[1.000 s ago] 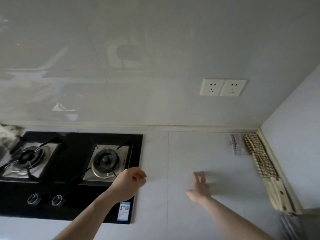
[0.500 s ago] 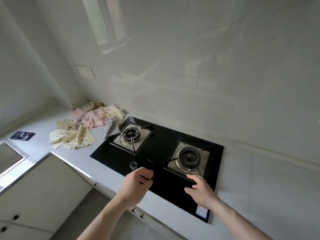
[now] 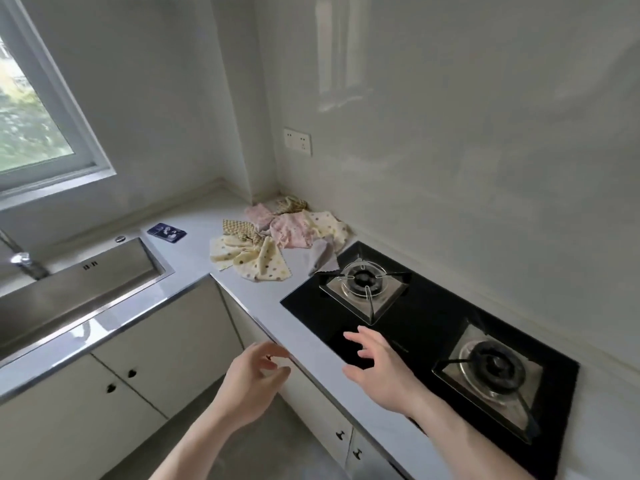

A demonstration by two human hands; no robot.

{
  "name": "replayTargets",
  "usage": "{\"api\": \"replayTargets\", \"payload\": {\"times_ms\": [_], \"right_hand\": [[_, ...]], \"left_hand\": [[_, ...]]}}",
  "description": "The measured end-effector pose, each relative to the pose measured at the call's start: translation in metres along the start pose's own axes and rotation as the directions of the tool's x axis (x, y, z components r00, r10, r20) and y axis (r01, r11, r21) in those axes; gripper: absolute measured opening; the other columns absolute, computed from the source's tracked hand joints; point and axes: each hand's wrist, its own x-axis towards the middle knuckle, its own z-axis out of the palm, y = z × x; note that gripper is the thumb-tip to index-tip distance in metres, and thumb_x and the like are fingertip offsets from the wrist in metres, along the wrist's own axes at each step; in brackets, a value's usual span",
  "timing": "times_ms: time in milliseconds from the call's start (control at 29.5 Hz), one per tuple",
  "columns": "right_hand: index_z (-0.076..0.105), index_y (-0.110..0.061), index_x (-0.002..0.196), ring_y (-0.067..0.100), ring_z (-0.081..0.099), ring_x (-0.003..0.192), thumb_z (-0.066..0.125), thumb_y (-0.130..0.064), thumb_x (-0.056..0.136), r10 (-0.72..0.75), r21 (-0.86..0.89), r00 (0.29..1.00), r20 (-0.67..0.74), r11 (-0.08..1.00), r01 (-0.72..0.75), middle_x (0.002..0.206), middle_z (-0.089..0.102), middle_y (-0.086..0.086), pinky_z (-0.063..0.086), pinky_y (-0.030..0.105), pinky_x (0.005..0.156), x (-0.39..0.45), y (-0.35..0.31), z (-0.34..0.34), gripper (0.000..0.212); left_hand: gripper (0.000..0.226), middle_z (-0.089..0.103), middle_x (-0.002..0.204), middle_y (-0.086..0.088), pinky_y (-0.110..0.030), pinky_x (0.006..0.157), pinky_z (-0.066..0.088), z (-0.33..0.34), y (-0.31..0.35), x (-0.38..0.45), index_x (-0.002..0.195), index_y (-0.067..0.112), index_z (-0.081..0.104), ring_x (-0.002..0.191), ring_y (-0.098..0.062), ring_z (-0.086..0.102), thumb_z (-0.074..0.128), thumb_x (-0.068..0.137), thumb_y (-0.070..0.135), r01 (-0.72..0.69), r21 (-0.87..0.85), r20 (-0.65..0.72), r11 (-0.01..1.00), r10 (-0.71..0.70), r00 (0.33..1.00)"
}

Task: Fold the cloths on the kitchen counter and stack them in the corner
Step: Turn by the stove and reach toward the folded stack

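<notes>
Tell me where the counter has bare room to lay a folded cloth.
Bare counter lies between the sink and the cloths, and along the front edge beside the stove. The corner is crowded with cloths.

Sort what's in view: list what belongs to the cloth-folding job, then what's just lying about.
Job: heap of cloths; counter; left hand; right hand, both empty.
Lying about: gas hob; sink; dark blue card; wall socket.

Just one head-worn cam, looking forward and down at the hob [image 3: 433, 327] from close up; sink [image 3: 79, 289] left of it, window [image 3: 31, 112] farther left.
</notes>
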Motion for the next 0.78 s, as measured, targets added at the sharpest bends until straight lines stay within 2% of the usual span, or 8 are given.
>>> {"api": "replayTargets", "payload": {"times_ms": [136,305,509,679,780], "right_hand": [[0.045,-0.047,0.143,-0.002,0.043,0.131,0.065,-0.036,0.096,-0.049,-0.003,0.999,0.016,0.999,0.049,0.16,0.021,-0.023,0.044,0.02,0.097,0.04,-0.013,0.004,0.052],[0.047,-0.05,0.138,-0.001,0.046,0.13,0.066,-0.038,0.095,-0.044,-0.016,0.998,0.038,0.999,0.045,0.159,0.022,-0.024,0.049,0.032,0.107,0.1,-0.018,0.009,0.049],[0.05,-0.046,0.14,0.001,0.049,0.127,0.067,-0.037,0.095,-0.074,-0.026,0.995,0.066,0.997,0.075,0.16,0.024,-0.02,0.047,0.035,0.11,0.177,-0.039,0.003,0.049],[0.051,-0.046,0.139,-0.005,0.05,0.124,0.068,-0.039,0.094,-0.078,-0.009,0.995,0.061,0.997,0.079,0.157,0.027,-0.024,0.049,0.031,0.106,0.216,-0.048,0.006,0.048],[0.051,-0.047,0.138,-0.006,0.05,0.123,0.067,-0.04,0.094,-0.038,-0.015,0.998,0.046,0.999,0.039,0.155,0.028,-0.025,0.05,0.026,0.103,0.24,-0.049,0.005,0.047]], "left_hand": [[0.014,0.068,0.104,0.017,-0.018,0.073,0.051,-0.017,-0.015,0.03,0.097,0.041,0.07,0.093,0.003,0.068,0.072,0.09,0.028,0.009,-0.019,-0.02,1.0,-0.01,1.0],[0.01,0.062,0.11,0.022,-0.014,0.074,0.049,-0.04,-0.029,0.083,0.099,0.04,0.07,0.098,0.006,0.064,0.071,0.091,0.033,0.021,0.039,-0.027,0.999,-0.02,0.999],[0.012,0.06,0.113,0.02,-0.021,0.076,0.054,-0.072,-0.041,0.151,0.099,0.039,0.071,0.098,0.002,0.066,0.073,0.089,0.033,0.055,0.03,-0.077,0.998,-0.052,0.996],[0.015,0.057,0.117,0.02,-0.018,0.083,0.053,-0.081,-0.06,0.199,0.101,0.041,0.07,0.1,0.002,0.064,0.073,0.087,0.037,0.089,0.089,0.016,0.992,-0.091,0.996],[0.016,0.052,0.124,0.019,-0.012,0.08,0.046,-0.085,-0.069,0.242,0.104,0.041,0.067,0.104,0.001,0.062,0.072,0.089,0.037,0.095,0.139,0.097,0.986,-0.109,0.989]]}}
